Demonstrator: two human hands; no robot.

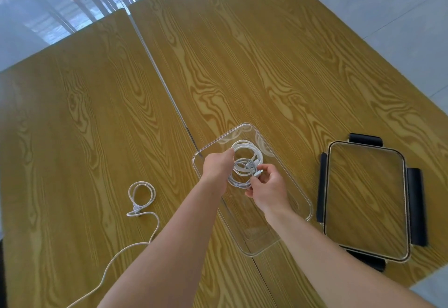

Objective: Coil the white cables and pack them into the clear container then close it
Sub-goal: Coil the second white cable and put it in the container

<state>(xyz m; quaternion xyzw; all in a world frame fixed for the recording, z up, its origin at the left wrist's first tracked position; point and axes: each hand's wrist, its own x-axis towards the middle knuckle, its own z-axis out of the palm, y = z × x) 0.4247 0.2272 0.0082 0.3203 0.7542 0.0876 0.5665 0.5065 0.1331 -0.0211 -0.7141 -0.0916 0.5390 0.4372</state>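
Head view, single frame:

Box (306, 201): clear, rectangular, open, on the right-hand table (278, 60), near its left edge. Coil (245, 148) of white cable lies in its far end.

Second coil (238, 179): greyish-white, held above the box, overlapping the first coil from this angle; whether the two touch cannot be told.

Left hand (216, 167): over the box's left rim, fingers curled round the left side of the held coil.

Right hand (268, 188): over the middle of the box, thumb and forefinger pinching the plug (257, 173) at the coil's right side.

Lid (366, 201): clear panel with four black clips, flat on the same table, just right of the box, not touching it.

Loose cable (141, 195): white, on the left-hand table (60, 114), one loop made, tail trailing toward the near edge, well apart from the box
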